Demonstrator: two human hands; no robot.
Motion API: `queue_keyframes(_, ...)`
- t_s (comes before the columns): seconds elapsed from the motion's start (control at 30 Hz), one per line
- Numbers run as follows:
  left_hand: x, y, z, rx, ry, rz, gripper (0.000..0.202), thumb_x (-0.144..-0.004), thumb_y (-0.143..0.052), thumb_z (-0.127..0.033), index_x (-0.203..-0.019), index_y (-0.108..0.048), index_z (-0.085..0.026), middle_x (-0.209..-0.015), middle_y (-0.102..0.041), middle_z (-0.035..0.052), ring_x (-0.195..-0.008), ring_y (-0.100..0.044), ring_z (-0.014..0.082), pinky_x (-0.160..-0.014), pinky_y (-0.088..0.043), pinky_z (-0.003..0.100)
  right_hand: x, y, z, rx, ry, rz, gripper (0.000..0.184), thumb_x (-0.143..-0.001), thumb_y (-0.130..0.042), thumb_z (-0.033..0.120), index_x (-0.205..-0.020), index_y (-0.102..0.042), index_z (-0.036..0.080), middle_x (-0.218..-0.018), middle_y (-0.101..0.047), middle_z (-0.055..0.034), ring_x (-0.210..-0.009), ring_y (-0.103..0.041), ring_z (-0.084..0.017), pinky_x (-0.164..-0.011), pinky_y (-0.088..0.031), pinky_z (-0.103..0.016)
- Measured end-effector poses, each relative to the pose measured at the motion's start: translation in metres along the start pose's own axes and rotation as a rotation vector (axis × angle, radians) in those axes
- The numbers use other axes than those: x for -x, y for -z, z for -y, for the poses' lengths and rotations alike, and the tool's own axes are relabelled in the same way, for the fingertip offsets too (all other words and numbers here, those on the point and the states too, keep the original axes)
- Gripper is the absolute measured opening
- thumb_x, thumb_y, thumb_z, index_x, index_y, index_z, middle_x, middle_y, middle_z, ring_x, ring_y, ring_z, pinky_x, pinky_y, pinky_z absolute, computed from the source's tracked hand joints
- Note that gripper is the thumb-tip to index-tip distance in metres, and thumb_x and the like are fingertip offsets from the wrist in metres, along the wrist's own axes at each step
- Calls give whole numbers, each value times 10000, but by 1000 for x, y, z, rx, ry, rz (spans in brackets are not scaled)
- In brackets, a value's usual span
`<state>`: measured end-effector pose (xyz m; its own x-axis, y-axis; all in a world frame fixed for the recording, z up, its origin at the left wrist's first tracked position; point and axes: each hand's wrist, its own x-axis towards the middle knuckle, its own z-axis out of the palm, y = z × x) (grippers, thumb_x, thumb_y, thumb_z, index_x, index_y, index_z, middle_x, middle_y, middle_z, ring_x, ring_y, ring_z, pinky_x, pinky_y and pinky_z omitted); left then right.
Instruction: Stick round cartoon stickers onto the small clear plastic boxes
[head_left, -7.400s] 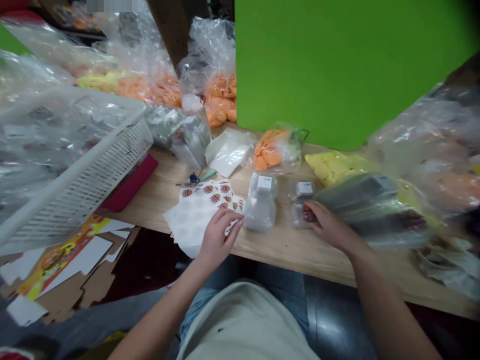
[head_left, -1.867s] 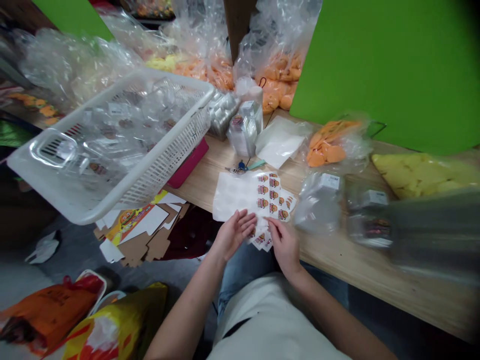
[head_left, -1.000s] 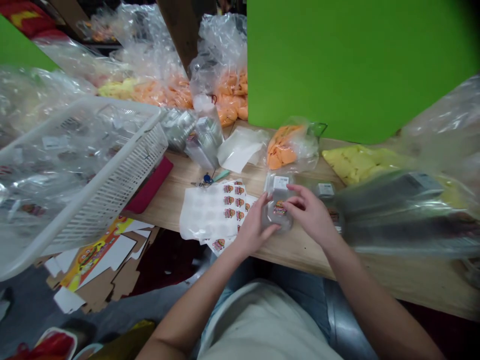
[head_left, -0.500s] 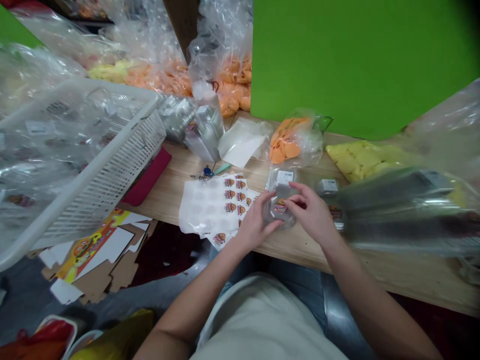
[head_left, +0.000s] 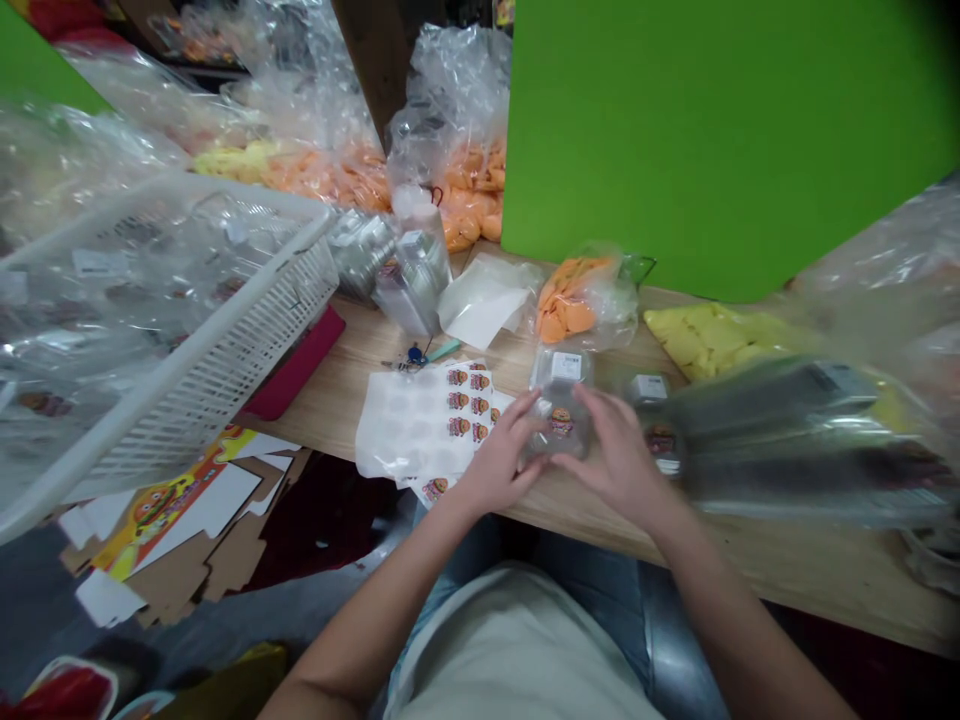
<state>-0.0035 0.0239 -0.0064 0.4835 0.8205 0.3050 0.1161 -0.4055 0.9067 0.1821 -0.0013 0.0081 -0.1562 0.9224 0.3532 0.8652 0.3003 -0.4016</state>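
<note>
A small clear plastic container (head_left: 559, 400) with a burger sticker on its lid lies on the wooden table (head_left: 787, 570). My left hand (head_left: 495, 462) holds its left side with bent fingers. My right hand (head_left: 619, 455) grips its right side, fingers curled over the lid. Just left of my hands lie sticker sheets (head_left: 427, 425), mostly peeled, with a few burger stickers left. A second small clear container (head_left: 654, 420) sits to the right.
A white slatted basket (head_left: 187, 340) full of clear packs juts out at left. Bags of orange discs (head_left: 581, 300) and yellow discs (head_left: 712, 335) lie behind, before a green board (head_left: 712, 130). A long clear sleeve of containers (head_left: 810, 440) lies right. Printed cardboard (head_left: 165, 510) lies on the floor.
My right hand went from the second container to the sticker sheets, then both hands moved to the clear container. In the last half second my right fingers slid down over its lid.
</note>
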Motion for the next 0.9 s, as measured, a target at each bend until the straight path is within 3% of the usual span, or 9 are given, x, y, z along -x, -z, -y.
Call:
queue_keyframes(0.07, 6, 7, -8, 29, 101, -223, 224, -789, -564, -233, -1011, -574, -202, -1322, -440, 107, -1260, -362, 235, -1054, -262, 382, -1, 0, -1, -20, 50, 83, 692, -764, -594, 413, -1358, -285, 239, -1281, -493, -99, -1201, -404, -287, -944, -361, -479)
queue_keyframes(0.17, 10, 18, -22, 210, 405, -491, 206, -788, -578, -334, -941, -569, -196, -1074, -582, 84, -1027, -535, 201, -880, -413, 308, -1, 3, 3, -112, 52, -3, 694, -769, -604, 380, -1361, -268, 249, -1252, -519, -91, -1171, -445, -260, -960, -364, -462)
queue_keyframes(0.27, 5, 19, -36, 627, 664, -238, 336, -751, -626, -363, -1020, -556, -174, -938, -619, 67, -833, -588, 158, -746, -451, 264, 8, 12, 13, -231, 83, -22, 739, -769, -615, 362, -1383, -216, 260, -1277, -495, -90, -1175, -454, -246, -974, -374, -441)
queue_keyframes(0.37, -3, 6, -46, 811, 701, 31, 335, -711, -676, -332, -972, -576, -148, -809, -612, 36, -692, -574, 110, -680, -445, 236, 24, 28, 19, -230, 109, 12, 727, -786, -599, 345, -1390, -204, 258, -1278, -485, -96, -1170, -458, -243, -970, -389, -436)
queue_keyframes(0.5, -7, -10, -50, 324, 469, 73, 256, -753, -620, -389, -856, -610, -155, -741, -579, 16, -673, -530, 106, -653, -429, 233, 43, 59, -5, -111, 39, 39, 641, -807, -566, 348, -1368, -272, 250, -1283, -469, -102, -1186, -441, -250, -976, -392, -433)
queue_keyframes(0.63, 7, 2, -27, -151, 235, -144, 239, -798, -565, -350, -976, -603, -195, -993, -579, 63, -940, -530, 172, -802, -440, 291, 54, 67, -65, 72, -89, 130, 481, -853, -478, 309, -1314, -379, 215, -1325, -433, -114, -1208, -433, -250, -996, -383, -439)
queue_keyframes(0.77, 50, 33, 7, -300, 385, -267, 207, -827, -508, -344, -925, -608, -192, -975, -593, 58, -913, -553, 171, -788, -454, 296, 65, 54, -102, 149, -107, 259, 398, -843, -419, 230, -1232, -477, 168, -1347, -404, -151, -1211, -439, -281, -936, -439, -454)
queue_keyframes(0.83, 78, 46, 16, -301, 505, -336, 228, -814, -515, -369, -917, -605, -187, -939, -605, 53, -849, -567, 166, -763, -456, 293, 67, 49, -90, 193, -85, 132, 402, -810, -466, 236, -1201, -507, 156, -1341, -405, -165, -1220, -418, -315, -937, -425, -491)
queue_keyframes(0.9, 103, 53, 20, -214, 631, -419, 256, -795, -527, -405, -883, -600, -176, -853, -614, 41, -769, -571, 155, -715, -456, 279, 61, 41, -55, 188, -62, -80, 398, -796, -499, 225, -1188, -517, 163, -1263, -484, -156, -1174, -461, -305, -947, -411, -494)
